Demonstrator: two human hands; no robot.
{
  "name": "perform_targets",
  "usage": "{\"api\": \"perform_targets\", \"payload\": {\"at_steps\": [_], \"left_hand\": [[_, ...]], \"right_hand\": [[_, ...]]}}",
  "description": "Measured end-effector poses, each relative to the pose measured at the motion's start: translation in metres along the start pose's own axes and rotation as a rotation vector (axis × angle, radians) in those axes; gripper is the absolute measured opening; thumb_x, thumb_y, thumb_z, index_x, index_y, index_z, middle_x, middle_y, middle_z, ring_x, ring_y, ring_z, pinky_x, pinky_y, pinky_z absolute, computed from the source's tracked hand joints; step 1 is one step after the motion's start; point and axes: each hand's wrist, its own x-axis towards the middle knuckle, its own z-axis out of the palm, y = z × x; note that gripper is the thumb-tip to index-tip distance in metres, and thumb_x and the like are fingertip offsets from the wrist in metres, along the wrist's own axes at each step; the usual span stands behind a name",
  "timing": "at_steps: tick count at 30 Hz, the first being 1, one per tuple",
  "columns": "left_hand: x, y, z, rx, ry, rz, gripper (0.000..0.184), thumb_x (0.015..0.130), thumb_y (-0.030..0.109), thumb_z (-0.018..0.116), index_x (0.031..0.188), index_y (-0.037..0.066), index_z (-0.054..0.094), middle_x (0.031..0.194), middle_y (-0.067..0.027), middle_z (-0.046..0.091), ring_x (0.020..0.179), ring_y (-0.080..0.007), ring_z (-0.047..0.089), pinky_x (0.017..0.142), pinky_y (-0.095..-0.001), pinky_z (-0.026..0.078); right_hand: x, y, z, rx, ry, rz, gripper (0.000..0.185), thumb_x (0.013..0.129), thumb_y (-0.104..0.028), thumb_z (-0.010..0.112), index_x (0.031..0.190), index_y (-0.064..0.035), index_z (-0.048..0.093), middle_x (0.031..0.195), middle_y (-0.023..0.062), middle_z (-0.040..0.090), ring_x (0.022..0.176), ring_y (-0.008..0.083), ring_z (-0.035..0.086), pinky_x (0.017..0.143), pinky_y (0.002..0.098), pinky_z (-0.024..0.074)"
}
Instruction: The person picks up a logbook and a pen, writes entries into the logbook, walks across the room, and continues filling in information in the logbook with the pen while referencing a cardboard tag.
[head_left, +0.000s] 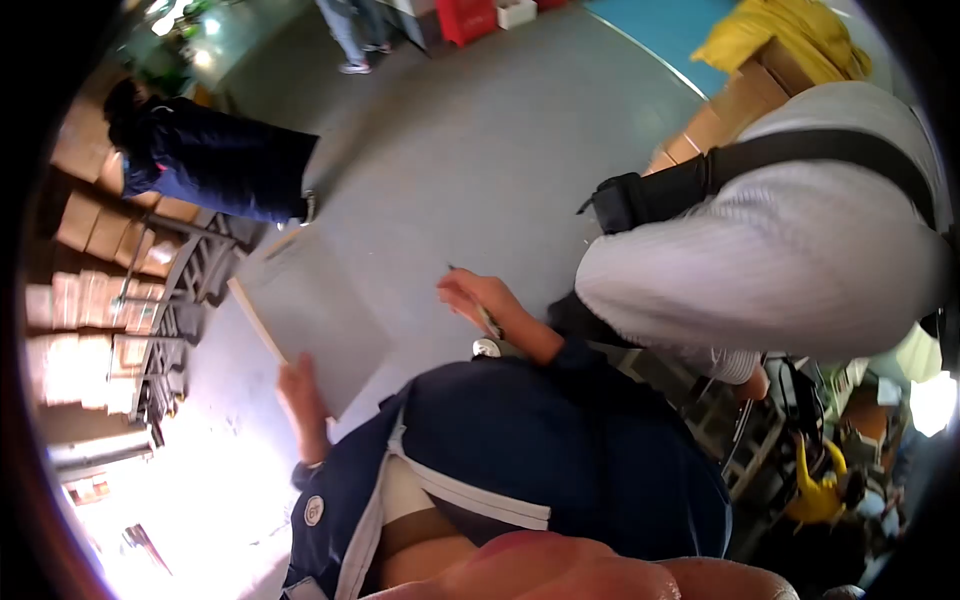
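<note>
My left hand [304,405] is closed on the near edge of a flat grey board [325,325], which has a pale strip along its left side. The board is held in front of my dark blue jacket [500,410]. To the right of the board, my right hand [480,300] has its fingers curled around a thin pen [491,322]; a dark tip pokes out past the fingers. My right hand is apart from the board, near the front of my jacket.
Close on my right stands a person in a light grey top [760,250] with a black strap and pouch [640,200]. A person in a dark blue coat [220,155] is beside racks of cartons [100,300]. More boxes [735,105] lie under yellow cloth [780,38].
</note>
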Motion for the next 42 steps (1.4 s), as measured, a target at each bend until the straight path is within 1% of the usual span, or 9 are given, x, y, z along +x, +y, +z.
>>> {"api": "perform_targets", "payload": {"at_steps": [1,4,9,17,24,28,32,39,42], "left_hand": [[0.019,0.010,0.002,-0.258,0.003,-0.075,0.035,0.099,0.028,0.067,0.079,0.003,0.051,0.071,-0.0056,0.055,0.063,-0.0138,0.051,0.056,-0.0321,0.042],[0.093,0.009,0.010,-0.451,-0.045,-0.188,0.045,0.102,0.022,0.060,0.135,-0.006,0.052,0.117,-0.0184,0.065,0.104,-0.0250,0.065,0.086,-0.0367,0.054],[0.303,0.024,0.108,-0.182,-0.296,-0.206,0.045,0.100,0.023,0.057,0.130,-0.010,0.055,0.119,-0.0205,0.065,0.104,-0.0301,0.064,0.090,-0.0395,0.051],[0.486,0.328,0.445,-0.333,-0.857,0.638,0.039,0.103,0.016,0.057,0.132,-0.009,0.055,0.123,-0.0173,0.065,0.108,-0.0229,0.064,0.094,-0.0348,0.051],[0.311,0.568,0.636,-0.453,-1.684,0.247,0.034,0.100,0.014,0.064,0.129,-0.002,0.059,0.119,-0.0128,0.068,0.104,-0.0196,0.067,0.091,-0.0337,0.054],[0.261,0.632,0.710,-0.297,-1.841,0.115,0.034,0.101,0.015,0.060,0.129,-0.004,0.056,0.120,-0.0163,0.067,0.107,-0.0234,0.068,0.092,-0.0349,0.055],[0.254,0.661,0.779,-0.217,-1.977,-0.032,0.038,0.102,0.017,0.059,0.132,-0.005,0.053,0.120,-0.0178,0.067,0.108,-0.0255,0.067,0.094,-0.0364,0.055],[0.182,0.789,0.989,0.029,-2.177,0.285,0.047,0.106,0.035,0.053,0.129,-0.007,0.057,0.116,-0.0134,0.067,0.102,-0.0169,0.063,0.089,-0.0309,0.051],[0.165,0.831,1.127,-0.134,-2.052,0.929,0.045,0.106,0.030,0.052,0.137,-0.003,0.056,0.124,-0.0114,0.064,0.106,-0.0155,0.060,0.092,-0.0312,0.049]], "right_hand": [[0.019,-0.020,-0.014,-0.153,-0.006,-0.072,0.015,0.099,-0.018,0.066,0.108,-0.0070,0.063,0.082,0.0078,0.068,0.072,0.0198,0.067,0.068,0.0318,0.0525],[0.055,-0.017,-0.059,-0.243,-0.060,0.096,0.020,0.098,-0.017,0.067,0.115,-0.0068,0.064,0.087,0.0042,0.069,0.072,0.0144,0.065,0.068,0.0296,0.0526],[0.078,0.039,-0.132,-0.407,0.456,0.177,0.023,0.096,-0.016,0.068,0.117,-0.0075,0.066,0.098,0.0092,0.075,0.084,0.0214,0.073,0.077,0.0314,0.0553],[0.140,-0.013,-0.201,-0.405,1.096,0.372,0.025,0.096,-0.020,0.068,0.117,-0.0080,0.066,0.101,0.0121,0.075,0.092,0.0262,0.074,0.082,0.0340,0.0563],[0.190,-0.039,-0.329,-0.274,1.419,0.381,0.033,0.098,-0.019,0.067,0.127,-0.0038,0.060,0.117,0.0112,0.070,0.101,0.0177,0.067,0.090,0.0311,0.0534],[0.231,-0.053,-0.479,0.437,1.578,-0.185,0.048,0.100,-0.025,0.065,0.137,0.0028,0.051,0.122,0.0117,0.065,0.114,0.0184,0.061,0.096,0.0324,0.0494],[0.254,-0.049,-0.542,0.738,1.544,-0.179,0.052,0.096,-0.020,0.071,0.139,0.0010,0.051,0.126,0.0119,0.064,0.113,0.0180,0.061,0.095,0.0322,0.0497],[0.245,-0.026,-0.723,0.654,1.862,-0.231,0.046,0.094,-0.015,0.072,0.134,-0.0011,0.053,0.122,0.0117,0.067,0.109,0.0188,0.064,0.094,0.0336,0.0511],[0.227,-0.002,-0.795,0.333,2.166,-0.033,0.045,0.097,-0.020,0.069,0.134,-0.0015,0.053,0.123,0.0164,0.066,0.113,0.0238,0.064,0.095,0.0357,0.0511]]}}
